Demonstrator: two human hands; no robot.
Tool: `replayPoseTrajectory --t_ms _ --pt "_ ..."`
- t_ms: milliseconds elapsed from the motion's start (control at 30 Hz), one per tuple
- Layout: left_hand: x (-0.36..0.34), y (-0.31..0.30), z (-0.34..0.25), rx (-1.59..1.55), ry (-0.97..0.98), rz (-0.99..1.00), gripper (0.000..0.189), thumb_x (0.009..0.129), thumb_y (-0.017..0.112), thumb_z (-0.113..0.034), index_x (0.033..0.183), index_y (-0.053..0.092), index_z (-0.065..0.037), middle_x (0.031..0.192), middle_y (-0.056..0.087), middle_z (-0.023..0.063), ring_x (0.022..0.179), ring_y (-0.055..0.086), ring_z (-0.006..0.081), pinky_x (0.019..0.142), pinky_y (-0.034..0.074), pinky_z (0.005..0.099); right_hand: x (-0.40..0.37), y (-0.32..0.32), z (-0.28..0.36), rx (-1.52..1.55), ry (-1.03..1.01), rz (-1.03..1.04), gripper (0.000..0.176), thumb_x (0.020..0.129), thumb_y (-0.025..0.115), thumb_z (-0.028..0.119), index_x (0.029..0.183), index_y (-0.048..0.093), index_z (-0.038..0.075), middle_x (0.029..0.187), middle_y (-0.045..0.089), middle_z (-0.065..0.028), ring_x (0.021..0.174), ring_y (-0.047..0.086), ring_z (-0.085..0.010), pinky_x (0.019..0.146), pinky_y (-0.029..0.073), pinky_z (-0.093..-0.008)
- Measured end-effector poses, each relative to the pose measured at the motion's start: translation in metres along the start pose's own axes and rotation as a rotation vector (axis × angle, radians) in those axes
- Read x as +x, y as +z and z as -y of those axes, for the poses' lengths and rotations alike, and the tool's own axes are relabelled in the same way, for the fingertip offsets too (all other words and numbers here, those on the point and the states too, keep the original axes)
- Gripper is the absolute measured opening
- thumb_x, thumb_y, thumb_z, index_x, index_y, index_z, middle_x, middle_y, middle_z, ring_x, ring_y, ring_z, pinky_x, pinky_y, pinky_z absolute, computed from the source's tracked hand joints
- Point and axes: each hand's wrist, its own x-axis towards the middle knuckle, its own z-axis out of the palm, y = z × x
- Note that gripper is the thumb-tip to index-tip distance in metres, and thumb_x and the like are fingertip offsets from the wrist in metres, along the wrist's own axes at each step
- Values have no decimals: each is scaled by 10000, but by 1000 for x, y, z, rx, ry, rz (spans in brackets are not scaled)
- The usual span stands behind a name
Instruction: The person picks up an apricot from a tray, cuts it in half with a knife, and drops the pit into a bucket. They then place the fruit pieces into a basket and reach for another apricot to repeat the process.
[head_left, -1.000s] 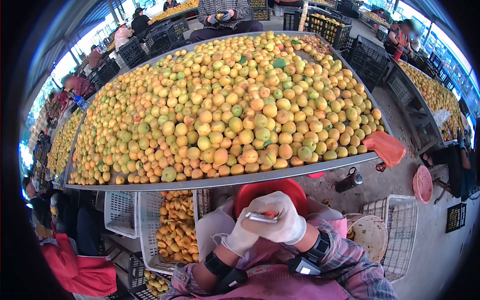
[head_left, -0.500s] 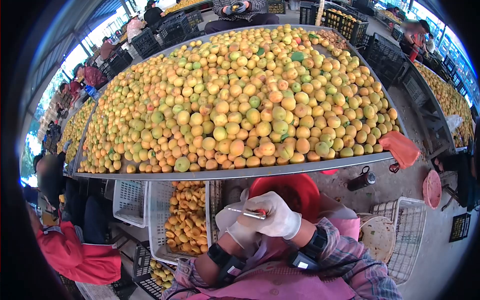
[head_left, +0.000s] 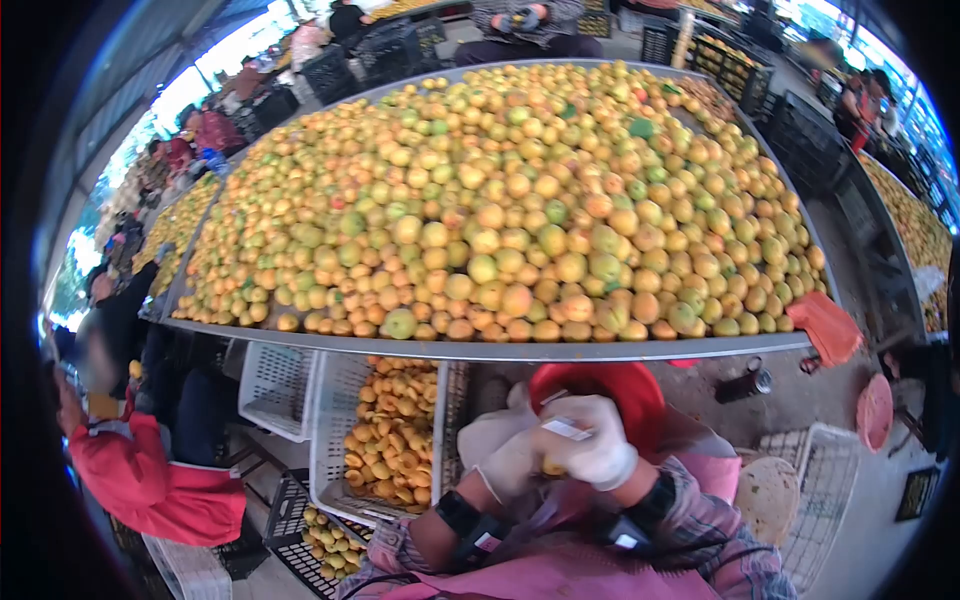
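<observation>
Shifted rightward in view since a second ago, the apricot (head_left: 549,468) sits low between both gloved hands, just in front of the red bowl (head_left: 610,385). The left hand (head_left: 508,466) has its fingers curled round the apricot; the right hand (head_left: 600,452) fingers pinch a small knife (head_left: 568,430) above it. A white basket (head_left: 330,420) of cut fruit stands to the left, under the bench (head_left: 480,350) heaped with whole fruit (head_left: 500,200). A red sleeve (head_left: 140,480) shows far left.

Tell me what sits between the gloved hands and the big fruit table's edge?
A red basin sits there, beyond the left hand and the right hand holding a knife, below the table rim; the head view shows it.
</observation>
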Motion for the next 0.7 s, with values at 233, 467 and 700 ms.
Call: replayPoseTrajectory --t_ms 233,467,700 --pt "-22 -24 30 210 51 -13 543 633 755 -150 1144 582 -80 1036 646 139 967 621 378 805 506 420 20 12 6 640 251 -339 308 970 526 256 735 461 67 516 391 -21 400 424 -170 411 391 -322" --pt "-19 -18 1 235 -122 -241 437 777 674 -142 1194 563 -77 1159 622 166 989 625 388 829 509 413 37 29 0 642 239 -515 331 996 512 311 743 455 104 492 323 17 354 321 -118 358 334 -296" --pt "-19 -10 38 193 -43 -319 428 762 663 -107 1162 544 -10 1166 598 208 1102 560 414 922 471 427 48 46 4 676 261 -548 290 975 534 199 723 446 86 497 362 17 359 331 -100 363 306 -267"
